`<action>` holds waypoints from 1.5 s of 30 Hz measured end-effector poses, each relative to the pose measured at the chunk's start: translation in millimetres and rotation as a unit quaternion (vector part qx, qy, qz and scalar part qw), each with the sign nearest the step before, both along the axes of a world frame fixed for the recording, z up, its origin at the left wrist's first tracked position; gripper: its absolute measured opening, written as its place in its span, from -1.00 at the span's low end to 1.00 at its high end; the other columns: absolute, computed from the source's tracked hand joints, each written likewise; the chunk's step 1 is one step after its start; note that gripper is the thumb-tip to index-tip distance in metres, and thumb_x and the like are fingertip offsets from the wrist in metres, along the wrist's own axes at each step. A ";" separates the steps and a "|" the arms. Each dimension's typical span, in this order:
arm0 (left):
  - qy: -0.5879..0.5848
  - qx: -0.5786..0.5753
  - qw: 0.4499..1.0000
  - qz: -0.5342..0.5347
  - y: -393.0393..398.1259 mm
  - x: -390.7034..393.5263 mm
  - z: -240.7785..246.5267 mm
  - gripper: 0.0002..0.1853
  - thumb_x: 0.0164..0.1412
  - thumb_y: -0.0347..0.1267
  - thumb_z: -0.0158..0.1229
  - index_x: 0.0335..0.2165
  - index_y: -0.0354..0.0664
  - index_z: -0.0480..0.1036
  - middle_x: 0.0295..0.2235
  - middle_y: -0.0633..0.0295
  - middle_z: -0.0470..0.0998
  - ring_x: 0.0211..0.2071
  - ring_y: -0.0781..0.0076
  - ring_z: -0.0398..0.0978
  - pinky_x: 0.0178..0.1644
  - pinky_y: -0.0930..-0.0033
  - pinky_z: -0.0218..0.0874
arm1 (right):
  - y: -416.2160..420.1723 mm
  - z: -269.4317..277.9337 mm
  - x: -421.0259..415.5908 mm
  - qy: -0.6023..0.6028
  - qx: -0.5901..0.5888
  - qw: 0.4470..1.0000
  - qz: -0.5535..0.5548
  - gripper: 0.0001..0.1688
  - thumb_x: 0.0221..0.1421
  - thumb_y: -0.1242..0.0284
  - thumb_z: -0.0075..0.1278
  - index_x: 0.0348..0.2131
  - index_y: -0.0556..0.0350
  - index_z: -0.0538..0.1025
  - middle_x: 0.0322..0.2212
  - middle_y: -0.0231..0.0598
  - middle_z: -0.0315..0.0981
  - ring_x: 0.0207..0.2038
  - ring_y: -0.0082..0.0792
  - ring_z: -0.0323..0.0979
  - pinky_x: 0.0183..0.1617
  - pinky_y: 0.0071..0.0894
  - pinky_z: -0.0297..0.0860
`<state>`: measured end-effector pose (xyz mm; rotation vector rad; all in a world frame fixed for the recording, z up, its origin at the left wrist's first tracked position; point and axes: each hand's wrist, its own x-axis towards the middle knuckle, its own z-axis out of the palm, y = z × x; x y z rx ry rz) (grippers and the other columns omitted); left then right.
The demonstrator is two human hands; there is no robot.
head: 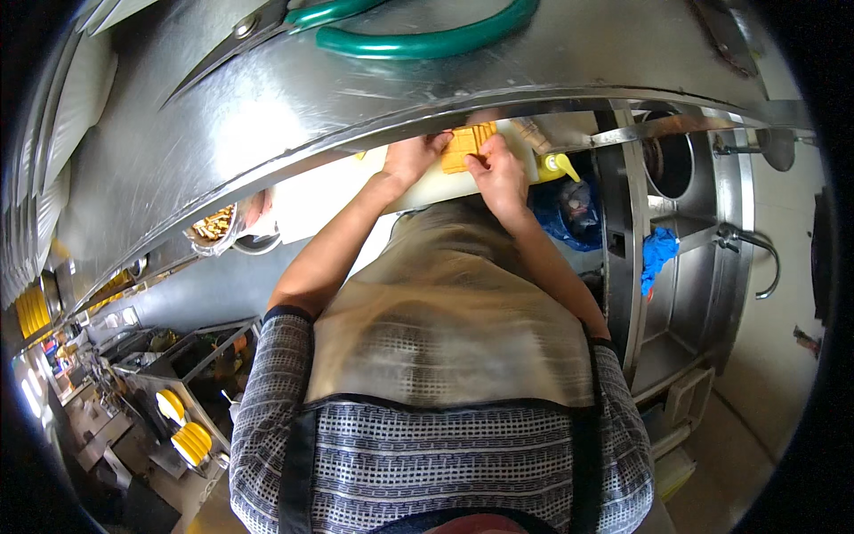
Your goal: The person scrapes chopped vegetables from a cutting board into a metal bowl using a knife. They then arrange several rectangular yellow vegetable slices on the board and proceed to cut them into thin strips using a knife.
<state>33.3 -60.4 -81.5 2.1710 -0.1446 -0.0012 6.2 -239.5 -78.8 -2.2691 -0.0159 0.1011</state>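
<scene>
Both hands meet at a flat yellow-orange block of food scored into squares (pixel 467 145), over a pale cutting board (pixel 434 190) under the edge of a steel shelf. My left hand (pixel 415 157) grips its left edge with thumb and fingers. On the right side, my right hand (pixel 499 170) pinches the block near its lower right corner. What the food is cannot be told for certain. A yellow bottle with a pump top (pixel 555 167) lies just right of the board.
Scissors with green handles (pixel 427 41) rest on the steel shelf (pixel 267 127) above the hands. Stacked white plates (pixel 67 127) stand at left. A lined container of small brown pieces (pixel 215 225) is below the shelf. Right are a blue bag (pixel 567 217), a blue cloth (pixel 659 257) and a steel sink (pixel 674 314).
</scene>
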 end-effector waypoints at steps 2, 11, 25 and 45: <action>0.026 0.041 0.999 0.002 7.2 -1.2 5.4 -0.86 0.09 -0.43 0.25 -0.35 -0.27 0.52 -0.39 0.15 0.54 -0.43 0.42 0.53 -0.33 0.42 0.36 | 0.6 9.7 -0.9 0.009 0.006 1.000 0.001 -0.71 -0.01 0.40 0.18 -0.34 0.04 0.37 -0.51 -0.06 0.53 -0.44 -0.06 0.55 -0.34 -0.11 0.43; -0.134 0.265 0.940 0.166 136.5 -20.7 21.0 -0.73 0.09 -0.30 0.23 -0.27 -0.25 0.49 -0.41 -0.04 0.54 -0.39 0.01 0.50 -0.25 0.14 0.33 | 24.0 21.9 -0.2 -0.103 0.097 0.986 0.091 -0.94 0.10 0.55 0.02 -0.36 0.12 0.43 -0.65 -0.26 0.34 -0.62 -0.47 0.29 -0.50 -0.45 0.25; -0.054 0.027 0.961 0.269 144.3 -88.8 21.4 -0.74 0.12 -0.46 0.18 -0.16 -0.21 0.49 -0.23 0.14 0.42 -0.26 0.41 0.47 -0.34 0.46 0.40 | 215.9 -15.8 104.3 0.038 0.041 0.952 0.302 -0.73 0.06 0.39 0.09 -0.24 0.17 0.48 -0.37 -0.15 0.52 -0.25 -0.29 0.47 -0.12 -0.31 0.37; 0.025 -0.105 0.963 0.247 166.0 -74.8 2.4 -0.79 0.13 -0.46 0.17 -0.22 -0.32 0.48 -0.33 0.06 0.57 -0.29 0.33 0.55 -0.19 0.35 0.37 | 197.6 -20.0 93.4 0.033 0.264 0.953 0.142 -0.62 0.06 0.34 0.12 -0.16 0.20 0.48 -0.23 -0.08 0.49 -0.10 -0.21 0.41 0.01 -0.23 0.30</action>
